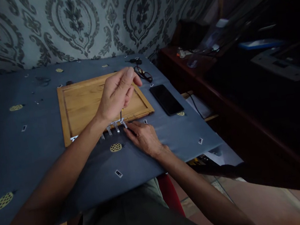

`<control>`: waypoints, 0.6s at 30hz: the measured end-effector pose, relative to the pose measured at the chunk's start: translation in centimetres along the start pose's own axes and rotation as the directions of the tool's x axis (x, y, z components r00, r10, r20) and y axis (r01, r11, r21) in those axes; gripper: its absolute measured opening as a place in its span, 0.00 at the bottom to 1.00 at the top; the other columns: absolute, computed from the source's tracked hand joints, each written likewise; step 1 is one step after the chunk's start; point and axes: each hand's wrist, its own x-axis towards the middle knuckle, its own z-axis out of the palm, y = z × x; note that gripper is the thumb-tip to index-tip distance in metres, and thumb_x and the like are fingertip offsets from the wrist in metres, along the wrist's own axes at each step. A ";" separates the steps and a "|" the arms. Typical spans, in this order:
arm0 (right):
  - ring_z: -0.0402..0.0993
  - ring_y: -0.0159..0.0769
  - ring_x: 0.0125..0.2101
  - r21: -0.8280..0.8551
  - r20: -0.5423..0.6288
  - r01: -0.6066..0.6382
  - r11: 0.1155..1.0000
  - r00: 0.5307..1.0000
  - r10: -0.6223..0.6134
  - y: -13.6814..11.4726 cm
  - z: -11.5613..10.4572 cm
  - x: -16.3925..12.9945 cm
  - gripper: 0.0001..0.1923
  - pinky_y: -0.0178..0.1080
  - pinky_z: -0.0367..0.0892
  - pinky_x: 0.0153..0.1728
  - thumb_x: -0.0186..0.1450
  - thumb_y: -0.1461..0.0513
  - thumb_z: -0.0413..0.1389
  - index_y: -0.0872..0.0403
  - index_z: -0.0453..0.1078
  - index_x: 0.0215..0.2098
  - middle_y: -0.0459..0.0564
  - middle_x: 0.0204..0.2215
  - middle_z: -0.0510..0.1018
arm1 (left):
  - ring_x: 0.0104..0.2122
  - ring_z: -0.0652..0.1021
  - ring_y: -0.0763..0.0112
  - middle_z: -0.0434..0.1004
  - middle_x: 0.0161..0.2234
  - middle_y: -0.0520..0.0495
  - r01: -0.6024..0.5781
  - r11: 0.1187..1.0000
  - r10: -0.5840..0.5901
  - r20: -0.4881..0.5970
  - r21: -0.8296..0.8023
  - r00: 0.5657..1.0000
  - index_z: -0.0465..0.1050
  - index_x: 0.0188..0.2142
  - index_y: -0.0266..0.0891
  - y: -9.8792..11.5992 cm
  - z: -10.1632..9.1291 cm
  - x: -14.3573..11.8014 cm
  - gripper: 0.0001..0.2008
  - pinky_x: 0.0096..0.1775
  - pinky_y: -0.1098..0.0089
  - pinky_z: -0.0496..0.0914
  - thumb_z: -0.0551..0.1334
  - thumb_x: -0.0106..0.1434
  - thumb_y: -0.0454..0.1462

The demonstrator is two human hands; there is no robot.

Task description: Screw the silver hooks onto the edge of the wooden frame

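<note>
My left hand (117, 92) is raised over the near edge of a framed wooden panel (83, 102), its fingers curled round a screwdriver (121, 114). Most of the handle is hidden; the thin shaft points down to a metal hook rack (117, 127) along the panel's near edge. Several flat hooks stick out from that rack towards me. My right hand (145, 137) rests low on the cloth, thumb and forefinger closed at the rack's right end, by the rightmost hook. The panel lies flat on the table.
A black phone (166, 99) lies right of the panel, with eyeglasses (143, 74) behind it. Blue cloth with pineapple prints covers the table (45, 167). At the back hangs a patterned curtain (112, 19). A dark reddish desk (188, 68) stands on the right, holding a clear bottle (215, 34).
</note>
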 end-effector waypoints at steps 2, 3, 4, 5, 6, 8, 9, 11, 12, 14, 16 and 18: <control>0.82 0.41 0.44 -0.003 -0.003 0.002 1.000 1.000 -0.002 0.0 0.0 0.0 0.19 0.36 0.68 0.40 0.78 0.57 0.48 0.51 0.74 0.60 0.53 0.47 0.85 | 0.14 0.57 0.81 0.55 0.15 0.59 -0.039 0.997 0.042 -0.040 0.065 0.998 0.70 0.30 0.41 0.1 -0.1 0.0 0.24 0.16 0.75 0.52 0.62 0.65 0.59; 0.82 0.41 0.44 -0.004 -0.006 0.003 1.000 1.000 -0.003 0.0 0.0 0.0 0.19 0.36 0.67 0.40 0.78 0.57 0.48 0.51 0.74 0.60 0.53 0.46 0.85 | 0.15 0.59 0.81 0.57 0.16 0.58 -0.066 0.993 0.072 -0.061 0.103 0.995 0.70 0.30 0.41 0.1 -0.2 -0.1 0.23 0.17 0.75 0.54 0.62 0.66 0.57; 0.82 0.41 0.44 -0.005 -0.011 0.004 1.000 1.000 -0.004 0.0 0.0 0.0 0.19 0.36 0.67 0.39 0.78 0.57 0.48 0.51 0.75 0.60 0.53 0.46 0.85 | 0.16 0.61 0.81 0.59 0.17 0.58 -0.090 0.987 0.100 -0.076 0.131 0.992 0.71 0.31 0.40 0.2 -0.2 -0.1 0.22 0.18 0.75 0.56 0.62 0.67 0.56; 0.82 0.41 0.44 -0.005 -0.016 0.005 1.000 1.000 -0.005 0.0 0.0 0.0 0.19 0.36 0.67 0.39 0.78 0.56 0.48 0.51 0.75 0.60 0.53 0.46 0.85 | 0.16 0.62 0.81 0.60 0.17 0.57 -0.102 0.985 0.114 -0.079 0.141 0.990 0.71 0.31 0.40 0.2 -0.3 -0.1 0.21 0.19 0.75 0.58 0.62 0.67 0.55; 0.82 0.41 0.44 -0.005 -0.020 0.007 1.000 1.000 -0.007 0.1 0.0 0.0 0.19 0.36 0.67 0.39 0.78 0.56 0.48 0.51 0.75 0.60 0.53 0.46 0.85 | 0.16 0.62 0.80 0.60 0.17 0.57 -0.100 0.986 0.110 -0.072 0.132 0.991 0.71 0.32 0.40 0.3 -0.3 -0.1 0.21 0.19 0.75 0.58 0.62 0.68 0.55; 0.82 0.40 0.44 -0.005 -0.028 0.008 1.000 1.000 -0.009 0.1 0.0 0.0 0.19 0.36 0.67 0.39 0.78 0.56 0.48 0.50 0.74 0.60 0.53 0.46 0.85 | 0.15 0.59 0.81 0.58 0.16 0.58 -0.067 0.995 0.071 -0.049 0.076 0.996 0.71 0.32 0.40 0.4 -0.2 -0.1 0.21 0.17 0.74 0.56 0.62 0.68 0.55; 0.82 0.40 0.44 -0.006 -0.029 0.009 1.000 1.000 -0.009 0.1 0.0 0.0 0.20 0.36 0.67 0.39 0.78 0.56 0.48 0.50 0.74 0.61 0.53 0.46 0.85 | 0.14 0.57 0.81 0.56 0.16 0.59 -0.048 0.998 0.050 -0.041 0.048 0.998 0.71 0.32 0.41 0.5 -0.2 -0.1 0.21 0.16 0.73 0.54 0.62 0.67 0.56; 0.82 0.40 0.44 -0.009 -0.026 0.005 1.000 1.000 -0.005 0.1 0.1 -0.1 0.20 0.36 0.67 0.39 0.78 0.56 0.48 0.50 0.74 0.61 0.53 0.45 0.85 | 0.13 0.54 0.81 0.53 0.15 0.60 -0.034 0.999 0.034 -0.036 0.016 0.999 0.71 0.31 0.41 0.5 -0.2 -0.1 0.23 0.14 0.73 0.50 0.63 0.66 0.57; 0.82 0.41 0.44 -0.010 -0.024 0.002 1.000 1.000 -0.002 0.1 0.1 -0.1 0.20 0.36 0.67 0.39 0.78 0.56 0.48 0.50 0.74 0.61 0.53 0.46 0.85 | 0.13 0.53 0.81 0.53 0.15 0.60 -0.040 0.999 0.040 -0.039 0.015 0.998 0.71 0.30 0.41 0.4 -0.2 -0.1 0.23 0.14 0.73 0.49 0.63 0.65 0.58; 0.82 0.40 0.44 -0.006 -0.023 0.001 1.000 1.000 -0.001 0.1 0.1 0.0 0.20 0.36 0.67 0.39 0.78 0.56 0.48 0.50 0.74 0.61 0.53 0.46 0.85 | 0.13 0.54 0.81 0.52 0.14 0.60 -0.060 0.998 0.062 -0.049 0.034 0.997 0.72 0.29 0.41 0.3 -0.2 0.0 0.24 0.15 0.73 0.49 0.63 0.64 0.59; 0.82 0.40 0.44 0.000 -0.023 0.003 1.000 1.000 -0.003 0.1 0.1 0.0 0.19 0.35 0.67 0.39 0.78 0.56 0.48 0.50 0.74 0.60 0.52 0.46 0.85 | 0.13 0.55 0.81 0.51 0.13 0.60 -0.080 0.995 0.084 -0.056 0.055 0.995 0.73 0.28 0.41 0.1 -0.1 0.0 0.25 0.16 0.73 0.50 0.63 0.64 0.60; 0.82 0.40 0.44 0.002 -0.019 0.004 1.000 1.000 -0.004 0.1 0.1 0.0 0.19 0.36 0.67 0.39 0.78 0.56 0.48 0.50 0.75 0.60 0.52 0.46 0.85 | 0.12 0.55 0.81 0.51 0.12 0.59 -0.089 0.994 0.093 -0.058 0.056 0.994 0.73 0.27 0.41 -0.1 -0.1 0.0 0.25 0.17 0.72 0.49 0.63 0.64 0.60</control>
